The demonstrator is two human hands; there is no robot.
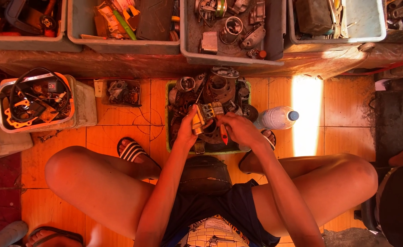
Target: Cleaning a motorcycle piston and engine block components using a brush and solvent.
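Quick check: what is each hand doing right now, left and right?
Left hand: closed on a small metal engine part.
Right hand: closed around a red-handled tool, fingers also on the part.

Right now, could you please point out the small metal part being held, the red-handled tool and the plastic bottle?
Small metal part (207, 112), head view, its yellowish body.
Red-handled tool (224, 134), head view, the handle below the right hand.
Plastic bottle (277, 118), head view, its clear side.

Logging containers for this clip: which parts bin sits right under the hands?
The green crate on the floor tiles, between the person's feet, full of rusty metal parts. The grey bins stand on the bench beyond.
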